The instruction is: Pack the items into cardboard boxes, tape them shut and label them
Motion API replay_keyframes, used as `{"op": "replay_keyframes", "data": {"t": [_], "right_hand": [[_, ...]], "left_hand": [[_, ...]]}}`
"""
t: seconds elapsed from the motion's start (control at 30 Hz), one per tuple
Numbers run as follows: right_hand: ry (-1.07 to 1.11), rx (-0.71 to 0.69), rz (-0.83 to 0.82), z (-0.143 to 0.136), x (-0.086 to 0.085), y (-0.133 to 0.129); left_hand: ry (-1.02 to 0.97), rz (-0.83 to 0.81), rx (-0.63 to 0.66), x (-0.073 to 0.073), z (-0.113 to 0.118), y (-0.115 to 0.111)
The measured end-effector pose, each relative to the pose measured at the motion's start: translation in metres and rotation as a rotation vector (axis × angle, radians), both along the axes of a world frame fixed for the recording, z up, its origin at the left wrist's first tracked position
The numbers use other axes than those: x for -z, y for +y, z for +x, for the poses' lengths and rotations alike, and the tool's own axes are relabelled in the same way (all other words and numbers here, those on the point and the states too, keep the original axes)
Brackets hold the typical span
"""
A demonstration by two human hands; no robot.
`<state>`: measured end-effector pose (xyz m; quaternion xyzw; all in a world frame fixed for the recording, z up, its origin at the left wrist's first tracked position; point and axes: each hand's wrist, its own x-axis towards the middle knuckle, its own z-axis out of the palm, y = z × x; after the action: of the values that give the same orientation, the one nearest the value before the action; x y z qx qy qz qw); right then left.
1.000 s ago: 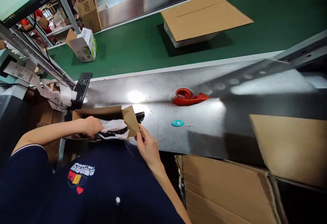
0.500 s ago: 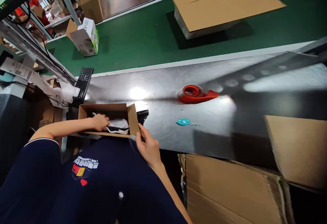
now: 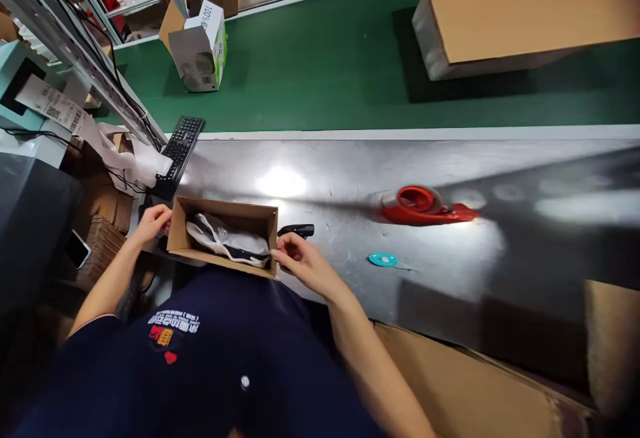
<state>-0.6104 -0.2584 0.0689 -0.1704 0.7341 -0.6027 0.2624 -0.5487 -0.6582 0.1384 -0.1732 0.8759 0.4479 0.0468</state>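
The carton (image 3: 230,213) stands with its top uncovered at the near left of the tabletop (image 3: 325,171), against the person's front, with the wrapped white-and-black item (image 3: 233,245) lying lengthwise inside, well below the rim. The left hand (image 3: 155,221) is at the carton's left end, fingers curled and bunched; whether its grip pinches the wall or only rests beside it, I cannot tell. The right hand (image 3: 300,261) has its thumb at the right wall's rim and its fingers bent; here too I cannot tell whether the grip presses on the cardboard. The likeliest trouble is a tip or slide toward the near side, since the carton sits close to the near edge and what supports its near side is hidden. Uneven pressure from the two ends could twist the box or bow its thin walls. The loose, slick-looking wrap could catch under a folding flap or let the item shift. On the right, the black handle-like object (image 3: 297,230) lies just beyond the carton, so a push that way could knock it; on the far left, the keyboard (image 3: 183,148) could be bumped.
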Motion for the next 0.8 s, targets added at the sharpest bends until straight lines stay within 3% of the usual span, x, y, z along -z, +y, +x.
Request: {"op": "replay_keyframes", "data": {"t": [0.07,0.17,0.27,0.37,0.5,0.63,0.73,0.8], "right_hand": [[0.003,-0.139,0.05,-0.009,-0.002,-0.018],[0.157,-0.301,0.318,-0.018,-0.007,-0.049],[0.238,-0.45,0.546,-0.025,-0.015,-0.064],[0.226,-0.543,0.487,-0.026,-0.023,-0.054],[0.236,-0.54,0.45,-0.023,-0.026,-0.041],[0.339,-0.575,0.701,-0.028,-0.029,-0.069],[0.368,-0.557,0.899,-0.029,-0.037,-0.087],[0.351,-0.507,0.945,-0.027,-0.043,-0.086]], "left_hand": [[-0.133,0.143,0.191,0.019,-0.003,0.015],[-0.24,0.012,0.449,0.031,-0.024,0.04],[-0.275,-0.154,0.568,0.024,-0.036,0.046],[-0.243,-0.207,0.667,0.014,-0.026,0.036],[-0.256,-0.11,0.676,0.012,-0.015,0.028],[-0.325,-0.3,0.691,0.016,-0.034,0.041],[-0.344,-0.433,0.565,0.018,-0.038,0.048],[-0.282,-0.386,0.447,0.021,-0.029,0.042]]}}
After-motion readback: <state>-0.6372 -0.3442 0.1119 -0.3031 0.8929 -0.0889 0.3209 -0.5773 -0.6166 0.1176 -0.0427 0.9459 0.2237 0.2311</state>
